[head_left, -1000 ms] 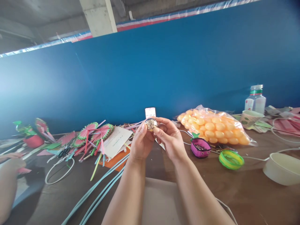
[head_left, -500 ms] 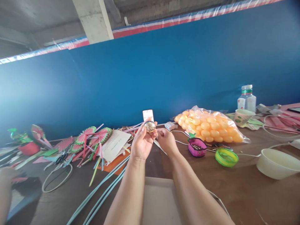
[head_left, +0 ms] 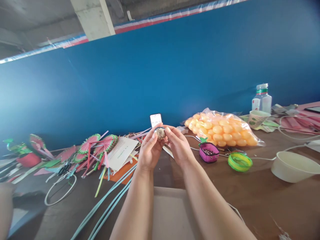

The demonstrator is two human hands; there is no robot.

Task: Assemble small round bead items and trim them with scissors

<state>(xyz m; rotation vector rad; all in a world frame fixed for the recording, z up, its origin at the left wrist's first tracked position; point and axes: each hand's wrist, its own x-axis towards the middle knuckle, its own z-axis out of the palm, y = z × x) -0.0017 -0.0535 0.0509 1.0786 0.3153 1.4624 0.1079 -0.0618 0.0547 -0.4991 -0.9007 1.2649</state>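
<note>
A small round shiny piece (head_left: pixel 160 133), silvery and gold with a dark rim, is held up in front of me; its exact kind is too small to make out. My left hand (head_left: pixel 150 148) is closed on its left side, thumb across the near edge. From the right, my right hand (head_left: pixel 178 144) pinches the rim between thumb and fingers. Just behind the hands a phone (head_left: pixel 156 119) with a lit timer leans upright against the blue panel. Right of my hands stands a purple pouch (head_left: pixel 209 152) with small metallic bits inside.
A bag of orange balls (head_left: pixel 222 128), a green-yellow ring-shaped container (head_left: pixel 240 162), a cream bowl (head_left: pixel 295 166) and a bottle (head_left: pixel 262 98) stand right. Paper fans (head_left: pixel 98 146), sheets (head_left: pixel 122 151) and blue strips (head_left: pixel 112 200) lie left. A shallow tray (head_left: pixel 172 213) is below my forearms. Another person's arm (head_left: pixel 6 208) shows at far left.
My right hand has moved in to the round piece and now grips its right edge. The piece stays in my left hand. The view has shifted slightly.
</note>
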